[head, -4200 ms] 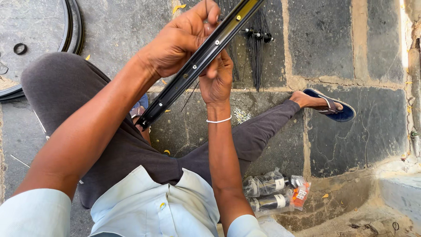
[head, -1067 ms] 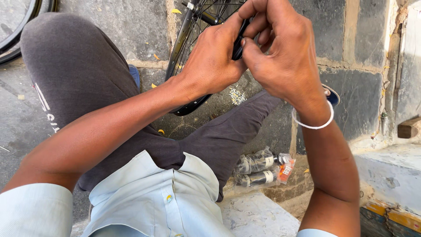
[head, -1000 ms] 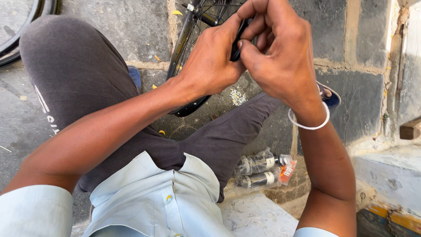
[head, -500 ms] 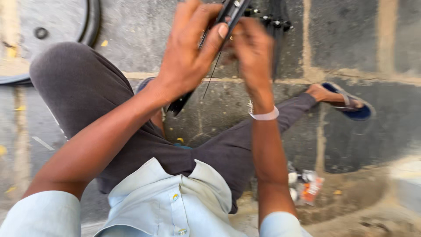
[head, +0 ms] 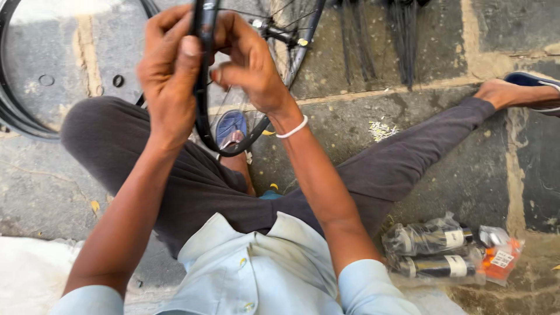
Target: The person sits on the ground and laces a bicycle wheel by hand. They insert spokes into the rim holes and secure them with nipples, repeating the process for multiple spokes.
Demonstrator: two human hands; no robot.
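I sit on a stone floor with a black bicycle wheel rim [head: 201,111] held upright in front of me. My left hand [head: 169,76] is wrapped around the rim near its top, thumb over the edge. My right hand [head: 248,61] pinches at the rim just to the right of the left, fingertips closed on a small part I cannot make out. Thin spokes [head: 274,26] and the hub [head: 269,30] show behind my right hand. A white band sits on my right wrist.
Black tyres [head: 14,105] lie at the far left with two small rings [head: 118,80] on the floor. A bundle of black spokes [head: 402,35] lies at the top. Plastic-wrapped hubs [head: 434,251] and an orange packet [head: 499,262] rest at the lower right. My blue sandals [head: 231,126] are nearby.
The head view has swung about. Both hands stayed on the rim, which now stands nearly upright instead of slanting, with the right hand moved close beside the left.
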